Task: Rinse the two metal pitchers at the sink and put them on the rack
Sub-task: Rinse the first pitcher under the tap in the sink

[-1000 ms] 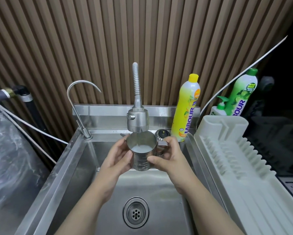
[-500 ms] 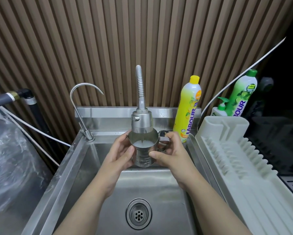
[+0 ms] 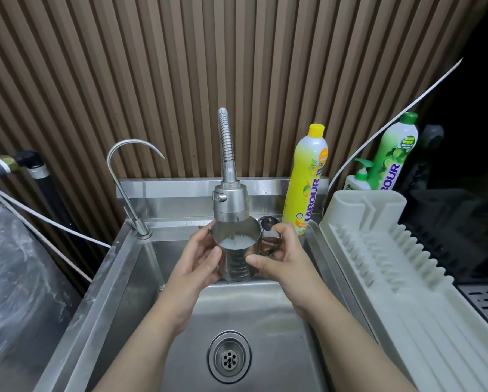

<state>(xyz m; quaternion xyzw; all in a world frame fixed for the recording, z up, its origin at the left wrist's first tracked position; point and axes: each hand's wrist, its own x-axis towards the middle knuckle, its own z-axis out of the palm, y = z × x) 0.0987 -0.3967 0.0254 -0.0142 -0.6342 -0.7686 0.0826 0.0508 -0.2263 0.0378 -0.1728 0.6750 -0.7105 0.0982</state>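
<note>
Over the stainless steel sink basin (image 3: pixel 129 292), a small cylindrical metal pitcher (image 3: pixel 237 260) is held upright directly beneath the flexible-neck spray tap (image 3: pixel 231 203), water streaming into it and cloudy liquid filling its lower part. Left hand (image 3: pixel 200 264) wraps the pitcher's left wall, thumb across the front. Right hand (image 3: pixel 279 257) pinches the handle side, thumb pressed to the body. Round drain strainer (image 3: pixel 229 356) lies near. Slim curved chrome tap (image 3: pixel 129 176) stands at far left; yellow dish-soap bottle (image 3: pixel 306 179) at far right. White ribbed plastic drying rack (image 3: pixel 401 267) sits right of the sink.
</note>
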